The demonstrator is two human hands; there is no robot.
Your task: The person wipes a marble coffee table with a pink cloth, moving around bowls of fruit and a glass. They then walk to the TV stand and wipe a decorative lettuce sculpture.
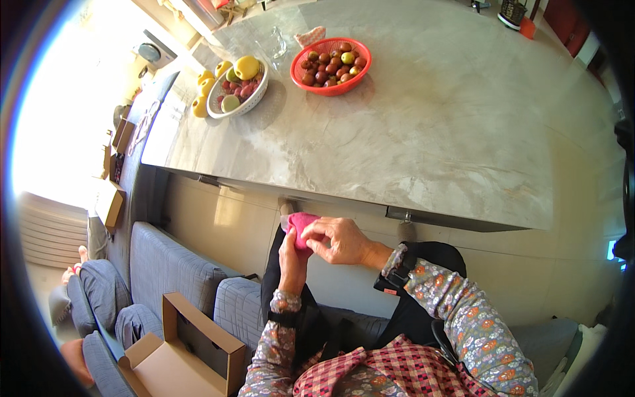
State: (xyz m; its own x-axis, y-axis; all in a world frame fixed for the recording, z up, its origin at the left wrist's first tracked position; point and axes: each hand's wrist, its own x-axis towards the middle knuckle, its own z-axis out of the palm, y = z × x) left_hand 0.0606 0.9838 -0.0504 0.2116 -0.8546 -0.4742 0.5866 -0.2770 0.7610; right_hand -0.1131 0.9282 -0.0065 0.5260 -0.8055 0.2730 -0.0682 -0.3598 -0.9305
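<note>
A bright pink cloth item [301, 226], with a whitish translucent piece [284, 223] at its left end, is held above my lap, just before the table's near edge. My left hand [292, 258] grips it from below and the left. From the right, my right hand [337, 240] pinches its side with thumb and fingers. Folds and fingers hide the item's full shape. On the marbled table [421, 134] beyond stand a red plastic basket [331, 90] of reddish-brown round fruit and a white basket [248, 106] holding yellow and red fruit.
Several yellow fruits [200, 106] lie left of the white basket. Behind the baskets are a clear glass vessel [278, 43] and a patterned cloth [310, 36]. An opened cardboard box [173, 367] rests on the grey sofa [168, 253] at the lower left.
</note>
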